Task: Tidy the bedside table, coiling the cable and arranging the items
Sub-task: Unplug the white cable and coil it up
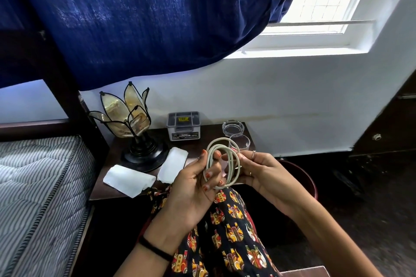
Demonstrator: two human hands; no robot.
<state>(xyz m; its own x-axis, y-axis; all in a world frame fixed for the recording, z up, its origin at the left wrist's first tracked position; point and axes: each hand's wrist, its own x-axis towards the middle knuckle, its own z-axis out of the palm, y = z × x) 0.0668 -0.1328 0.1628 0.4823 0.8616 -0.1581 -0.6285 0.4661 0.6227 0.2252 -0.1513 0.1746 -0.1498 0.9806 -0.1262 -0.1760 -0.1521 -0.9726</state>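
My left hand (193,183) and right hand (258,171) both grip the coiled white cable (221,162); I'd keep loops even, snug.

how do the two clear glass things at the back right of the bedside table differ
The ashtray is low and wide with a thick notched rim; the tumbler is taller with thin straight walls. The ashtray sits farther back by the wall and shows whole; the tumbler stands nearer, partly behind the coiled cable. Both are clear glass, upright and look empty.

Blue curtain (139,18) half covers a bright window (324,7); white wall (281,96).
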